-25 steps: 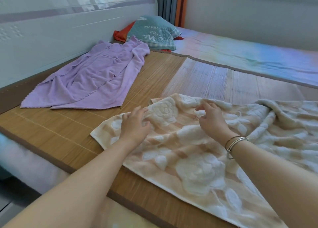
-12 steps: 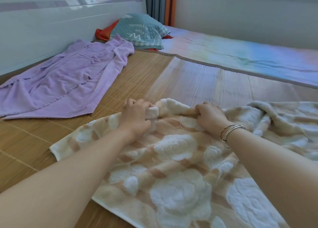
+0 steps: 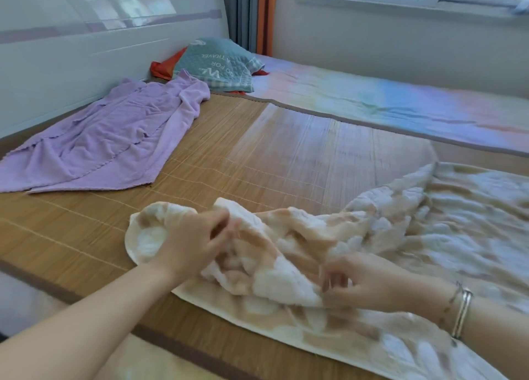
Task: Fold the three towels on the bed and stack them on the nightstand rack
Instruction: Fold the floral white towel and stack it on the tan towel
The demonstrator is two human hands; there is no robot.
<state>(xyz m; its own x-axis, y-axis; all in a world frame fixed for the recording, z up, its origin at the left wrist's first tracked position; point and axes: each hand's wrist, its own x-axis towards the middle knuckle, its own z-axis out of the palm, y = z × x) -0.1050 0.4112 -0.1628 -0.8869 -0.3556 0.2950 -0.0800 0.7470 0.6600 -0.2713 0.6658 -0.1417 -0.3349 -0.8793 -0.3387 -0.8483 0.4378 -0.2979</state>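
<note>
1. Two hands grip the beige floral towel (image 3: 300, 253) on the bamboo mat (image 3: 257, 156): left hand (image 3: 191, 245) pinching its raised edge, right hand (image 3: 369, 285) clutching a fold.
2. The purple towel (image 3: 108, 139) lies rumpled, well apart.

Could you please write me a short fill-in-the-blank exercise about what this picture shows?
1. Both hands grip the beige ____ towel.
2. The purple towel lies to the ____ of the beige one.
3. Bracelets sit on the ____ wrist.
4. The teal pillow rests near the ____.

Missing words: floral; left; right; headboard
</note>
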